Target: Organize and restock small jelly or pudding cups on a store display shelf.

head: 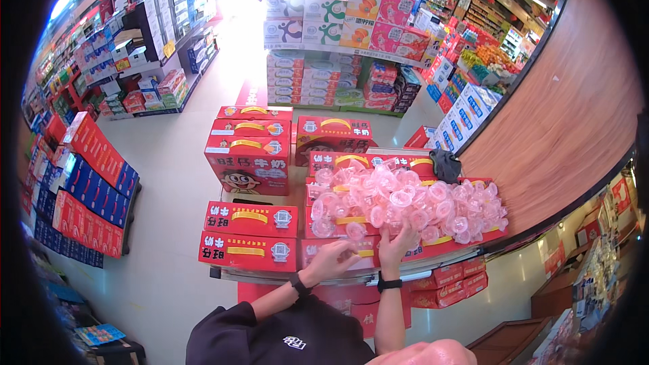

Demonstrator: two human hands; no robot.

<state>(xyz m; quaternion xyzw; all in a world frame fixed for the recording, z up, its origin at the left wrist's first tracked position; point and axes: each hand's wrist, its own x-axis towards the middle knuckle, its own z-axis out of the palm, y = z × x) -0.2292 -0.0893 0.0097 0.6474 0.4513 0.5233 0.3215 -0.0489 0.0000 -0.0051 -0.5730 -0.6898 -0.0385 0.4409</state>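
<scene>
A heap of small translucent pink plastic pieces [400,197] with round rims is spread over red milk cartons [329,251] with yellow handles. My right hand [399,246] is at the heap's near edge, thumb and fingers apart around the pieces there; whether it grips one is unclear. To its left, my left hand [332,263] is held over the front cartons with its fingers bent. Just beyond its fingertips, a single pink piece [356,231] lies a little apart from the heap. Anything inside the left fingers is too small to make out. Each wrist wears a black band.
More red cartons [248,162] stand at left on the same display. A dark cloth [445,165] lies behind the heap. A wood-grain panel [552,101] borders the right side. Stacked drink cases [319,25] stand beyond, and a pallet of boxes [96,187] sits far left.
</scene>
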